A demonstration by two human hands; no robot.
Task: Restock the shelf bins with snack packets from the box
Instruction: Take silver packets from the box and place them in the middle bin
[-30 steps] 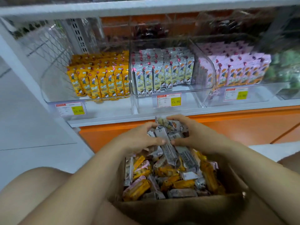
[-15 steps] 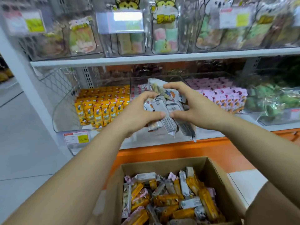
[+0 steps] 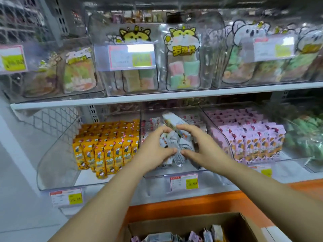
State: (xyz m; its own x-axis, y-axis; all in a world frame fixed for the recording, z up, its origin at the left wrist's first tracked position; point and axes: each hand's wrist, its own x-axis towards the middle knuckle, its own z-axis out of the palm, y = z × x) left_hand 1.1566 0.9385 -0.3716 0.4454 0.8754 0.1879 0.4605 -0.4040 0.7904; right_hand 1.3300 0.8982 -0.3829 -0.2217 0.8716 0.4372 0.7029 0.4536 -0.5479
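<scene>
My left hand and my right hand together clasp a bunch of grey-white snack packets inside the open front of the middle clear bin on the lower shelf. More grey-white packets stand at the back of that bin, partly hidden by my hands. The cardboard box sits at the bottom of the view, with mixed packets showing inside.
The left clear bin holds yellow packets; the right bin holds pink packets. Green packs lie at far right. An upper white shelf carries bins of marshmallow bags. Price tags hang on the bin fronts. An orange base runs below.
Both hands lifted the bunch of grey-white packets out of the box and carried it forward into the middle bin. The view tilted up, so the box dropped to the bottom edge.
</scene>
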